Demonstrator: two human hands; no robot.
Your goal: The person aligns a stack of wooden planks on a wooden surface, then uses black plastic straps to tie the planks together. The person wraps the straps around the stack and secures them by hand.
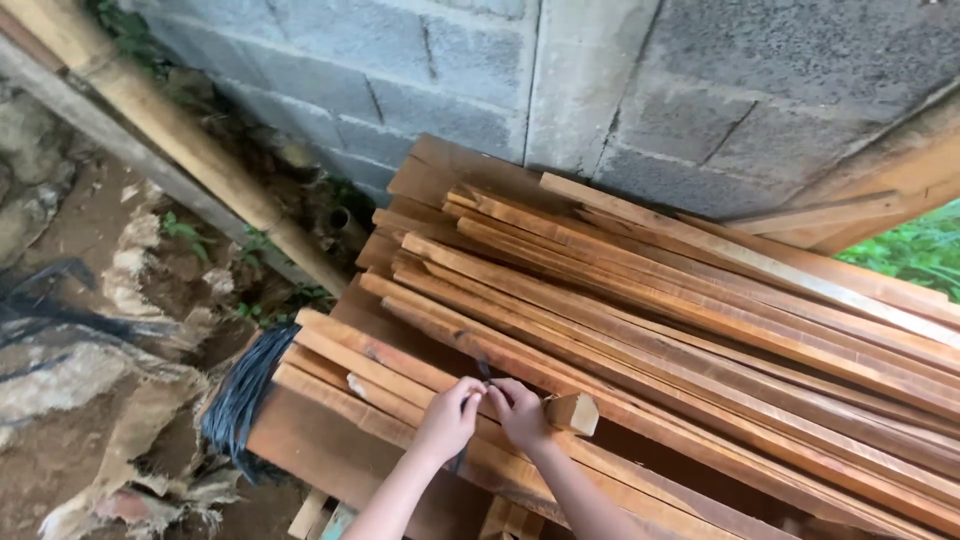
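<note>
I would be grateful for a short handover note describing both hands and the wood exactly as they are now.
Left hand: fingers pinched together on the front slats, beside the right hand.
Right hand: fingertips meet the left; both pinch something thin and dark, too small to identify.
Short wood block: lies just right of the right hand.
Stack of long slats: lies against the block wall.
Dark strap bundle: hangs at the stack's left end.

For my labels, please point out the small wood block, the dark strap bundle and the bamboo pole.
small wood block (573, 412), head view, its end face.
dark strap bundle (240, 395), head view, its middle.
bamboo pole (190, 140), head view, its mid shaft.
</note>
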